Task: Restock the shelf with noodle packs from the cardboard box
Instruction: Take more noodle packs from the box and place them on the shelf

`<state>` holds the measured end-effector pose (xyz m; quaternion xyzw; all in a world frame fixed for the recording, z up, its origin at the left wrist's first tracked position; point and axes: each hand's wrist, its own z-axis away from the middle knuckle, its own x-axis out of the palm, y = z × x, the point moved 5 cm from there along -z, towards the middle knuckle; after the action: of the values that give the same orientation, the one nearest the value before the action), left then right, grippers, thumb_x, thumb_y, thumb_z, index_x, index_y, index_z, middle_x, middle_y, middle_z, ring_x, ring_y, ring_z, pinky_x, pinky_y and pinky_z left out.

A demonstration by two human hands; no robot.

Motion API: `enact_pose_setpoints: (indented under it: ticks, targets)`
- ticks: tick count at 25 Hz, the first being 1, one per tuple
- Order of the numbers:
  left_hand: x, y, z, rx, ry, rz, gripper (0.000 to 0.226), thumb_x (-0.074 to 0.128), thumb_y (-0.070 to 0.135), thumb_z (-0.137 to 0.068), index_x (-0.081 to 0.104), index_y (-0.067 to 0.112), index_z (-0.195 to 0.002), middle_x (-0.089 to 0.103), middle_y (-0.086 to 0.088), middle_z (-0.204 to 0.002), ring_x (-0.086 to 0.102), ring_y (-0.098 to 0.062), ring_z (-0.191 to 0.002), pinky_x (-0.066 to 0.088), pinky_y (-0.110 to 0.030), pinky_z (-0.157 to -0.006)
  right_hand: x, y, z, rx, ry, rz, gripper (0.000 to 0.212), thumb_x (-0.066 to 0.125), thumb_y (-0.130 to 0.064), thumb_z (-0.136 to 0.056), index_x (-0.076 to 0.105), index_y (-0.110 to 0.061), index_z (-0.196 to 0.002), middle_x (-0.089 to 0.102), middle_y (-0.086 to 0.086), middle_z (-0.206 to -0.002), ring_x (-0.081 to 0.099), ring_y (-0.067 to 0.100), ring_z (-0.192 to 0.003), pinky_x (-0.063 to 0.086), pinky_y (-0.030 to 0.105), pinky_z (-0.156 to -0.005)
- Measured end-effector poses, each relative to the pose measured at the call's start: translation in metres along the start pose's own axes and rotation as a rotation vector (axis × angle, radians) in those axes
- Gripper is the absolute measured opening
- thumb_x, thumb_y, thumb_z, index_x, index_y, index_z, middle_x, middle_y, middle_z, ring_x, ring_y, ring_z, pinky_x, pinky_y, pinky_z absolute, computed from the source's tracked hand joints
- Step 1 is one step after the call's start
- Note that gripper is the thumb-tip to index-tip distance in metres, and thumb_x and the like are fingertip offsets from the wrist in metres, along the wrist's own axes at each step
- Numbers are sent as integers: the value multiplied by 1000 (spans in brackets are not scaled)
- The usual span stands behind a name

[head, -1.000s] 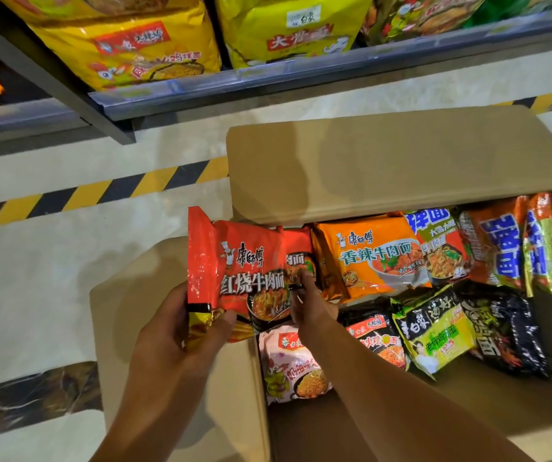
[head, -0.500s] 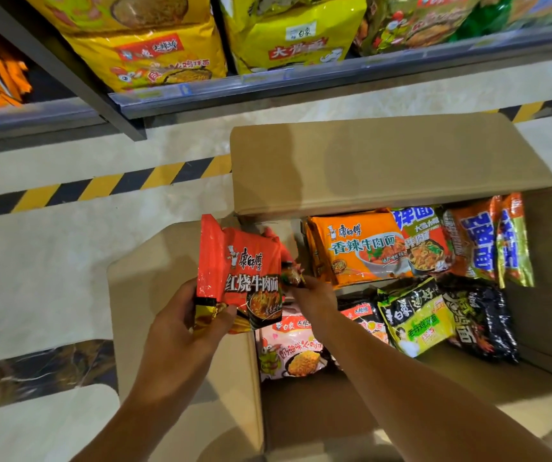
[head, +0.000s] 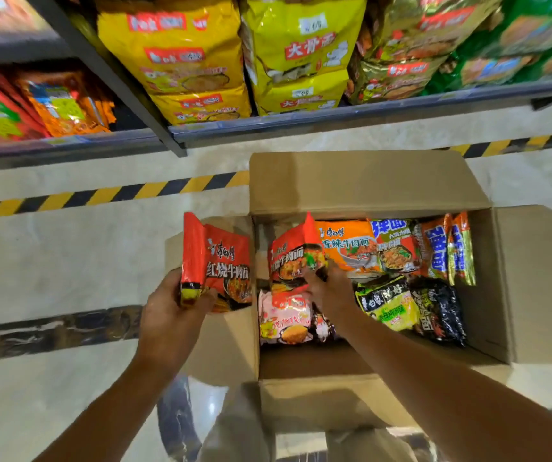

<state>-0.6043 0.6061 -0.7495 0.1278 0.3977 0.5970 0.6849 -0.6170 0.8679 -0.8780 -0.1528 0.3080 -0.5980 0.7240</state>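
Restocking is being carried on, with most packs judged to be left in the box.

One red pack is being gripped at its lower edge by the left hand, left of the box; a second red pack is being pinched by the right hand at frame centre, inside the box. The shelf is lying across the upper frame.

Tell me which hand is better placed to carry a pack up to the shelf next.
Probably the left hand. It grips a red noodle pack already outside the cardboard box, on the side of the red and orange shelf packs. The right hand grips a second red pack over the box.
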Motion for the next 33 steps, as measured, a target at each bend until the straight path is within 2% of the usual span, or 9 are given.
enact_pose_setpoints:
  ticks: [3,6,8,11,17,21,23,28,33]
  targets:
    - [-37,46,52,23,51,8,26,73,15,-87,66,29,-108,75,4,-99,70,-20,-95,55,-49,-89,-37,-56,68,59,-35,-169,14,67,-16,-95,58,-9,-103,67,19,-102,72,22,-71,62,38,-69]
    - [-70,100,109,74,98,-11,26,73,12,-87,63,30,-103,73,3,-97,69,-21,-94,55,-45,-88,-73,-112,146,63,-68,-108,70,68,-39,-92,36,-11,-148,60,8,-118,73,8,-66,56,33,-88]
    - [-98,140,157,105,108,24,27,74,13,-86,62,20,-109,72,-2,-101,69,-24,-96,56,-41,-87,-100,-156,207,42,-89,-151,66,67,-38,-94,38,-13,-147,67,8,-121,76,17,-81,48,40,-104]
    - [-135,197,233,174,120,116,33,71,6,-88,61,7,-120,70,-9,-106,68,-27,-100,56,-35,-84,-146,-226,291,-80,-105,-144,29,63,-27,-97,57,-12,-120,72,9,-109,75,16,-75,60,36,-83]
    - [-192,269,377,302,198,305,34,68,10,-92,60,10,-125,71,-7,-113,69,-18,-103,58,-35,-87,-201,-319,433,-276,-236,-120,68,73,-54,-84,53,-17,-137,69,6,-126,75,19,-98,56,55,-92]
    - [-212,277,460,357,309,437,30,68,15,-92,62,21,-120,73,4,-110,69,-13,-103,58,-23,-79,-218,-365,497,-397,-382,-160,22,62,-21,-98,60,-18,-120,72,3,-119,74,25,-101,60,26,-80]
    - [-221,276,491,373,364,481,29,66,16,-92,63,22,-120,74,7,-108,69,-9,-101,57,-21,-78,-217,-376,521,-427,-494,-174,23,60,-17,-99,51,-22,-119,70,-5,-111,73,24,-100,56,14,-66]
    - [-254,274,551,423,447,627,29,67,21,-91,64,32,-117,74,6,-111,70,-13,-103,55,-32,-90,-203,-404,583,-516,-575,-168,94,77,-31,-82,24,-16,-157,42,13,-153,73,25,-103,60,30,-85]
    - [-310,255,601,516,481,723,27,66,17,-91,63,33,-112,75,10,-106,71,-11,-100,58,-18,-78,-155,-425,654,-646,-679,-109,68,75,-33,-84,48,-12,-143,69,7,-128,71,27,-108,54,43,-100]
